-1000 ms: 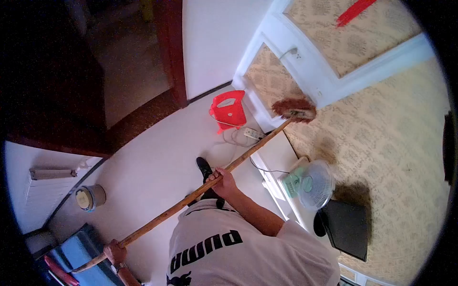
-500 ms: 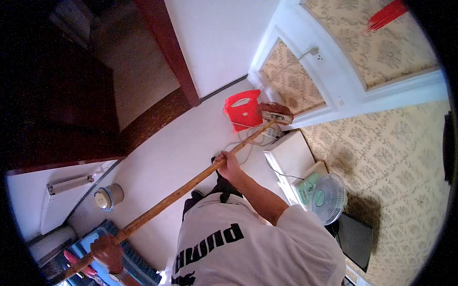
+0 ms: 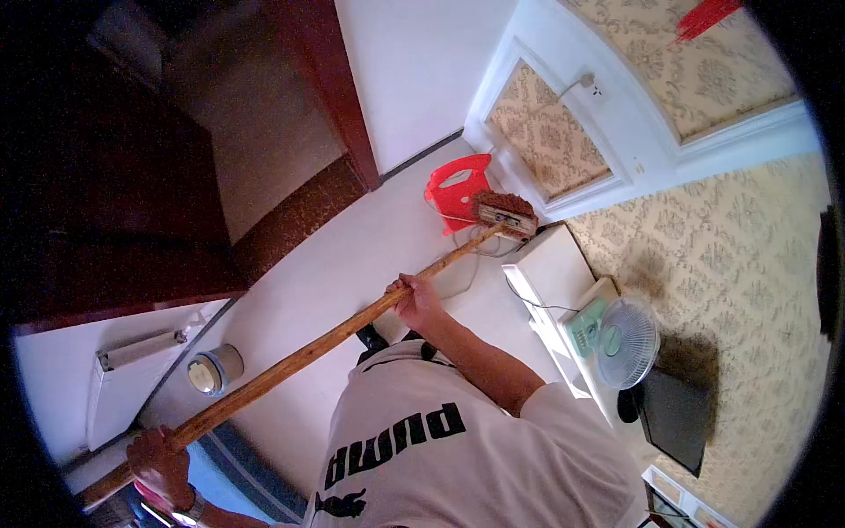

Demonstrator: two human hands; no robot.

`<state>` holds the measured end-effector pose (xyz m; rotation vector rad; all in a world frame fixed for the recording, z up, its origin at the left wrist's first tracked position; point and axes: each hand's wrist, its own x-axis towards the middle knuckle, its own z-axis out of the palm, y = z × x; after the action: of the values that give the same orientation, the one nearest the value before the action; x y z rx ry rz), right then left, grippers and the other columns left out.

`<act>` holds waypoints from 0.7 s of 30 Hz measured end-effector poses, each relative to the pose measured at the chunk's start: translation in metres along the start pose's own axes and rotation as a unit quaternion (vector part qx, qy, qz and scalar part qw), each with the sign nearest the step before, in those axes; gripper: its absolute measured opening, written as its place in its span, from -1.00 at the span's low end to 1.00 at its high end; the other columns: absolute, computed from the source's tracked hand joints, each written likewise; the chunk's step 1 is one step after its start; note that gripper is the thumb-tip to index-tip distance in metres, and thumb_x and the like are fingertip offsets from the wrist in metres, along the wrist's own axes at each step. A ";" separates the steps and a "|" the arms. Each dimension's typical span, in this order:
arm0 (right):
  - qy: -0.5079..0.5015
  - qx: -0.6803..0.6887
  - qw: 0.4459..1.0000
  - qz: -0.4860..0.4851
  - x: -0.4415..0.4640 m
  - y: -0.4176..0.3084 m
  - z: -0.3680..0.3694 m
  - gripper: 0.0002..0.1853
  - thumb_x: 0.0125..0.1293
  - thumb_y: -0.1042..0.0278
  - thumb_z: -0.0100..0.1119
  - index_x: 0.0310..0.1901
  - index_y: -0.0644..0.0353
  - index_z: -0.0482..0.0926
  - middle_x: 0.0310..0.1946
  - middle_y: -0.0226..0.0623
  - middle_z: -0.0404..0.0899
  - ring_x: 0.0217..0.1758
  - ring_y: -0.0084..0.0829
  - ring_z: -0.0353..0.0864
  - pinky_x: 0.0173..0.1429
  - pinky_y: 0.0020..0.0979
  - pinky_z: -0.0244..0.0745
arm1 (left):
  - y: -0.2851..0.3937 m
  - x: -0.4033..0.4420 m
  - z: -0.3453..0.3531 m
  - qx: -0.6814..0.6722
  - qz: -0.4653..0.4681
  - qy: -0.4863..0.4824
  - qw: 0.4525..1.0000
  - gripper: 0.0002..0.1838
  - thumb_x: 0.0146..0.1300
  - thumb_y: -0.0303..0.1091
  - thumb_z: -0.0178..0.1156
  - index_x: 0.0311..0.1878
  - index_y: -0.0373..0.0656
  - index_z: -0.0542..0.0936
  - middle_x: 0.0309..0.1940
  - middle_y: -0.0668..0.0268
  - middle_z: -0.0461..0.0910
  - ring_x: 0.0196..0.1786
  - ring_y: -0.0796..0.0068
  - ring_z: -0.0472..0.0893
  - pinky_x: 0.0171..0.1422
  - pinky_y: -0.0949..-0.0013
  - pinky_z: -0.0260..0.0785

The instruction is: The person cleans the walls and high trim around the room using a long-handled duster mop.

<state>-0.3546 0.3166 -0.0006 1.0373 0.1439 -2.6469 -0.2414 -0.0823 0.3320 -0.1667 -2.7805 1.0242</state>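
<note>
Grainy darkness fills the doorway (image 3: 273,150) at upper left; the patterned wall (image 3: 757,238) at right is brighter, with soft shadows near the fan (image 3: 627,341). Fisheye distortion bends lines; black vignetting rounds the edges.

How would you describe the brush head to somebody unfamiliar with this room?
Find the small patterned panel framed in white. Lower in the picture, at the far end of the wooden pole, is the brush head: brown and bristly, unlike the smooth red object beside it.
</note>
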 end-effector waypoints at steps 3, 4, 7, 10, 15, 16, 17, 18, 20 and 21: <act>-0.008 -0.011 1.000 0.008 -0.010 0.023 0.011 -0.89 0.20 0.46 -0.03 -0.47 0.22 0.35 -0.55 -0.27 0.38 -0.40 -0.33 0.42 -0.18 -0.33 0.43 | -0.021 -0.014 0.018 0.031 -0.016 -0.021 0.999 -0.82 0.01 -0.39 0.06 -0.62 -0.12 0.30 -0.67 0.16 0.31 -0.55 0.12 0.39 -0.39 0.12 0.23; -0.025 -0.010 0.999 0.018 -0.009 0.028 0.014 -0.89 0.21 0.46 -0.04 -0.47 0.22 0.35 -0.54 -0.27 0.39 -0.38 -0.32 0.42 -0.16 -0.32 0.42 | -0.029 -0.017 0.017 0.010 -0.019 -0.039 0.999 -0.83 0.00 -0.39 0.07 -0.61 -0.13 0.31 -0.66 0.15 0.32 -0.53 0.10 0.39 -0.37 0.11 0.23; -0.038 -0.045 0.998 0.031 -0.012 0.038 0.023 -0.90 0.21 0.46 -0.04 -0.44 0.23 0.36 -0.52 -0.26 0.42 -0.34 -0.31 0.45 -0.12 -0.30 0.42 | -0.039 -0.029 0.017 -0.029 -0.052 -0.072 0.996 -0.81 0.00 -0.35 0.09 -0.60 -0.16 0.33 -0.64 0.12 0.33 -0.48 0.04 0.39 -0.31 0.07 0.23; -0.036 -0.102 0.994 0.026 -0.011 0.056 0.023 -0.92 0.22 0.45 -0.03 -0.40 0.24 0.38 -0.47 -0.24 0.46 -0.29 -0.29 0.48 -0.10 -0.28 0.42 | -0.037 -0.035 0.013 -0.020 -0.085 -0.108 0.990 -0.77 -0.02 -0.31 0.15 -0.62 -0.16 0.34 -0.63 0.15 0.34 -0.46 0.06 0.40 -0.29 0.10 0.24; -0.034 -0.200 0.979 0.024 -0.025 0.073 0.045 -0.92 0.21 0.42 -0.01 -0.34 0.24 0.42 -0.40 -0.24 0.51 -0.21 -0.28 0.53 -0.09 -0.26 0.43 | -0.028 -0.024 -0.049 -0.052 -0.197 -0.481 0.853 -0.70 -0.09 0.02 0.20 -0.59 0.00 0.48 -0.62 0.27 0.51 -0.49 0.10 0.51 -0.30 0.11 0.31; -0.056 -0.205 0.977 0.020 -0.024 0.075 0.047 -0.92 0.21 0.41 0.00 -0.35 0.23 0.42 -0.41 -0.25 0.51 -0.20 -0.28 0.54 -0.08 -0.25 0.43 | -0.034 -0.042 -0.041 -0.047 -0.172 -0.472 0.863 -0.65 -0.11 0.11 0.19 -0.61 0.01 0.49 -0.63 0.28 0.53 -0.48 0.11 0.53 -0.28 0.10 0.33; -0.078 -0.211 0.974 0.017 -0.023 0.074 0.050 -0.92 0.21 0.40 0.00 -0.35 0.22 0.42 -0.41 -0.25 0.51 -0.19 -0.29 0.54 -0.07 -0.24 0.43 | -0.041 -0.064 -0.031 -0.042 -0.148 -0.463 0.873 -0.60 -0.13 0.19 0.19 -0.63 0.03 0.51 -0.64 0.30 0.55 -0.48 0.12 0.55 -0.25 0.10 0.34; -0.109 -0.194 0.975 0.012 -0.031 0.071 0.062 -0.94 0.20 0.42 0.01 -0.35 0.20 0.41 -0.41 -0.24 0.51 -0.21 -0.29 0.55 -0.06 -0.23 0.44 | -0.048 -0.092 -0.014 -0.027 -0.076 -0.351 0.933 -0.53 -0.16 0.28 0.15 -0.67 0.03 0.51 -0.66 0.30 0.54 -0.47 0.12 0.57 -0.20 0.08 0.36; -0.111 -0.223 0.968 0.008 -0.023 0.064 0.071 -0.94 0.20 0.42 0.01 -0.35 0.20 0.41 -0.40 -0.24 0.51 -0.22 -0.28 0.56 -0.07 -0.22 0.45 | -0.044 -0.123 0.002 0.031 -0.043 -0.233 0.971 -0.48 -0.18 0.32 0.13 -0.68 0.00 0.52 -0.68 0.29 0.53 -0.50 0.13 0.56 -0.19 0.03 0.34; -0.112 -0.253 0.961 0.003 -0.017 0.060 0.077 -0.94 0.20 0.42 0.02 -0.35 0.19 0.41 -0.40 -0.24 0.51 -0.23 -0.28 0.57 -0.07 -0.22 0.46 | -0.041 -0.128 0.003 0.089 -0.008 -0.110 0.990 -0.44 -0.19 0.36 0.10 -0.70 -0.02 0.53 -0.69 0.27 0.53 -0.52 0.13 0.54 -0.18 -0.01 0.33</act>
<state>-0.3742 0.2482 0.0689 0.5640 0.7200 -2.4932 -0.1188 -0.1358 0.3409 -0.0073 -2.8549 1.3537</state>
